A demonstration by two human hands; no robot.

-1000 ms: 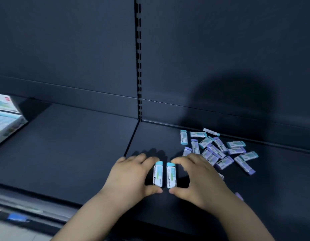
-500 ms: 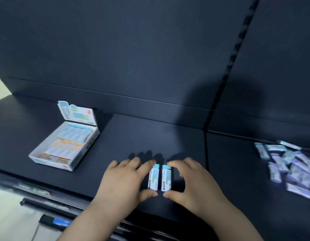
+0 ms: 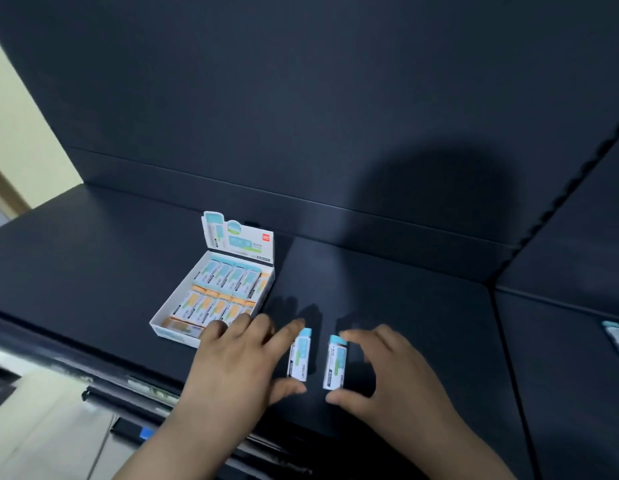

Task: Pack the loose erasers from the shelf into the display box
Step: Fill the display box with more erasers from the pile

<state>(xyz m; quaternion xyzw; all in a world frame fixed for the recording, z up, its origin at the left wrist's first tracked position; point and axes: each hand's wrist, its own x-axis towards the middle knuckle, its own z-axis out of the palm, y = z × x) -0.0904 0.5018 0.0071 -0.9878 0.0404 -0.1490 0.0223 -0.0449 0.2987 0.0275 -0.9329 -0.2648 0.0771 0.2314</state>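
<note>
My left hand [image 3: 238, 362] pinches one blue-capped eraser [image 3: 300, 355] between index finger and thumb, low over the dark shelf. Beside it, my right hand [image 3: 387, 379] pinches a second blue-capped eraser [image 3: 336, 363] the same way. The two erasers are a small gap apart. The white display box [image 3: 169, 315] stands open just left of my left hand, its lid flap upright. Inside lie a back row of blue erasers and a front row of orange ones. At the right edge a few loose erasers [image 3: 618, 337] of the pile show.
The dark shelf [image 3: 405, 306] runs left to right with a seam and slotted upright [image 3: 557, 199] at the right. The back panel rises behind the box. Below the shelf's front edge is a price rail [image 3: 128, 400] and pale floor.
Both hands have carried the two erasers leftward from the pile to beside the display box, and the erasers have spread slightly apart. The view swung left, so the pile is nearly out of frame.
</note>
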